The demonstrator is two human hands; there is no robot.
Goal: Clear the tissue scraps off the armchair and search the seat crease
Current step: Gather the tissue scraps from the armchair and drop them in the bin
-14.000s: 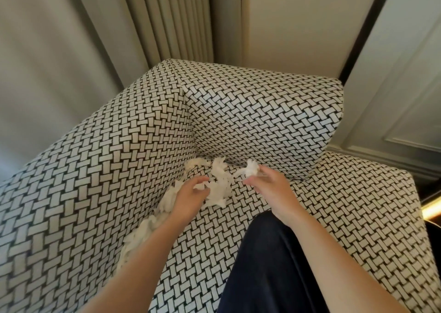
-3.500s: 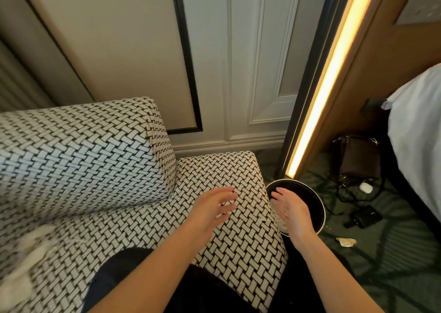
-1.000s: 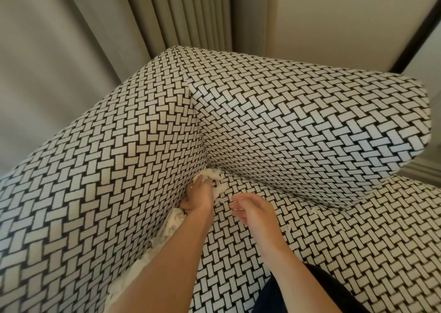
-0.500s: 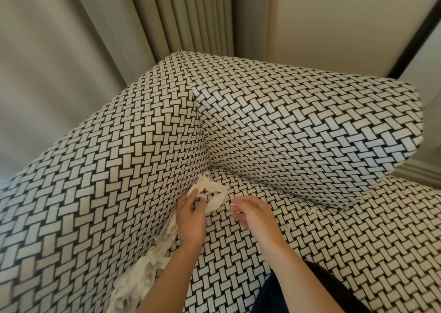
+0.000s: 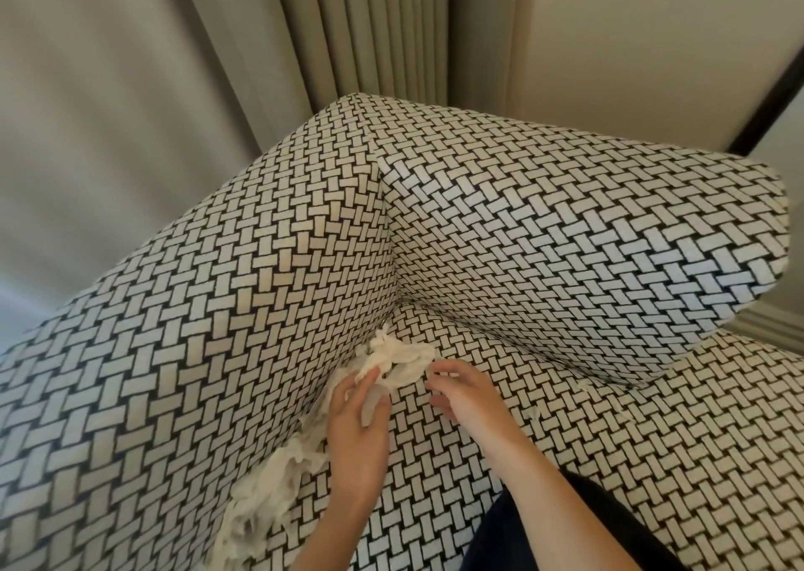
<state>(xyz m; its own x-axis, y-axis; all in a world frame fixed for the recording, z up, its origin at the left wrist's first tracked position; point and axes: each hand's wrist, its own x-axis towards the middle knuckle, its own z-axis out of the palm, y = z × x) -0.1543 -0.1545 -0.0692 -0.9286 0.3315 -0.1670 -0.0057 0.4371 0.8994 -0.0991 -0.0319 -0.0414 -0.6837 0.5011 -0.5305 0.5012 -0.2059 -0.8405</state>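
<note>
The armchair (image 5: 565, 231) has black-and-white woven upholstery. White tissue scraps (image 5: 402, 359) lie bunched in the seat's back left corner. More tissue scraps (image 5: 265, 496) trail along the crease between seat and left arm. My left hand (image 5: 361, 427) pinches the corner bunch between thumb and fingers. My right hand (image 5: 465, 392) hovers just right of that bunch, fingers curled and apart, touching its edge. A few tiny tissue bits (image 5: 535, 411) lie on the seat near the backrest crease.
Beige curtains (image 5: 374, 35) hang behind the chair's corner. A pale wall panel with a dark frame (image 5: 765, 104) stands at the right. My dark-clad knee (image 5: 544, 535) rests on the seat at the bottom.
My left hand has gathered the corner tissue into a tighter bunch and lifted it slightly. My right hand has moved closer to it.
</note>
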